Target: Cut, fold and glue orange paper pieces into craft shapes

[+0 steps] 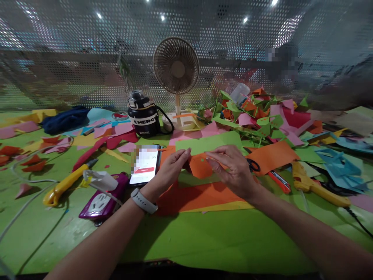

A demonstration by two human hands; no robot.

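A green table [186,243] bears an orange sheet [201,197]; above it, the left hand [170,169] and right hand [236,171] pinch a small orange piece [201,169] — between their fingertips, neither hand clearly nearer — its long axis hard to tell.

1. Left wrist: pale grey watch strap [144,201], soft rubbery look, fairly wide, wrapped snug all the way across the visible side.
2. Strap detail: row of small dark holes down the middle, smooth plain edges. Watch case hidden; can't tell model.
3. Left hand [171,167]: bare, thumbnail visible, too small to judge finish.
4. Left forearm [107,233]: bare from strap to frame edge.
5. Right hand [237,171]: bare, slightly blurred at fingertips.
6. Right forearm [300,229]: bare, wrist included.
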